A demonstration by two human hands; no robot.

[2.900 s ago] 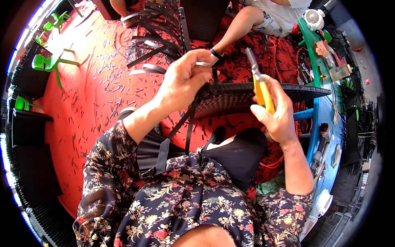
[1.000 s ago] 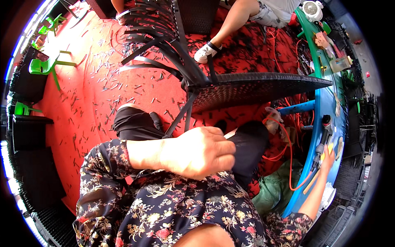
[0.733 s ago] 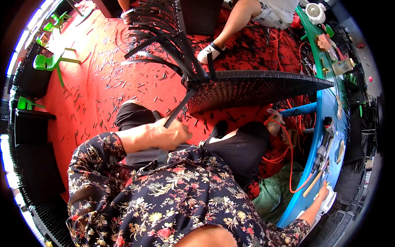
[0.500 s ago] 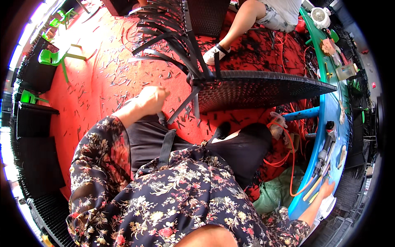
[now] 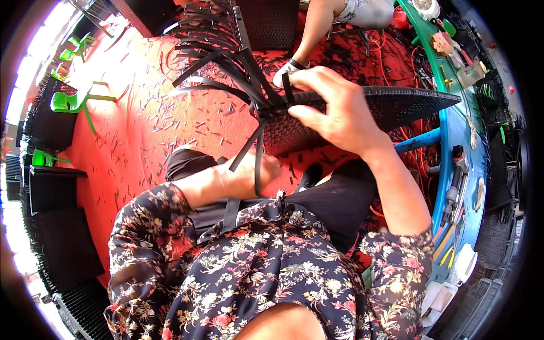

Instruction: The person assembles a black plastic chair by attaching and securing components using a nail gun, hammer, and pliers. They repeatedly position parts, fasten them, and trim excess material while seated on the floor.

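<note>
In front of me stands a dark woven panel (image 5: 317,130), with loose flat black strips (image 5: 218,62) fanning out from its far left side. At its near left corner, a short black strip end (image 5: 287,88) sticks up. My right hand (image 5: 345,116) is at that corner, thumb and forefinger apart, their tips close to the strip end. Lower down, beside two hanging black strips (image 5: 258,156), my left hand (image 5: 249,174) has its fingers curled closed. Whatever it may hold is hidden.
Black offcuts litter the red floor covering (image 5: 141,119). On the right, a blue-green table (image 5: 473,187) carries a power tool (image 5: 453,192), yellow-handled tools (image 5: 447,258), a clear container (image 5: 471,73) and a white fan (image 5: 425,8). Another person's leg (image 5: 320,31) is behind the panel; green chairs (image 5: 67,102) stand left.
My right hand has come from the tools on the table to the panel's corner. My left hand has moved down and right, to the hanging strips. The view has shifted slightly.
</note>
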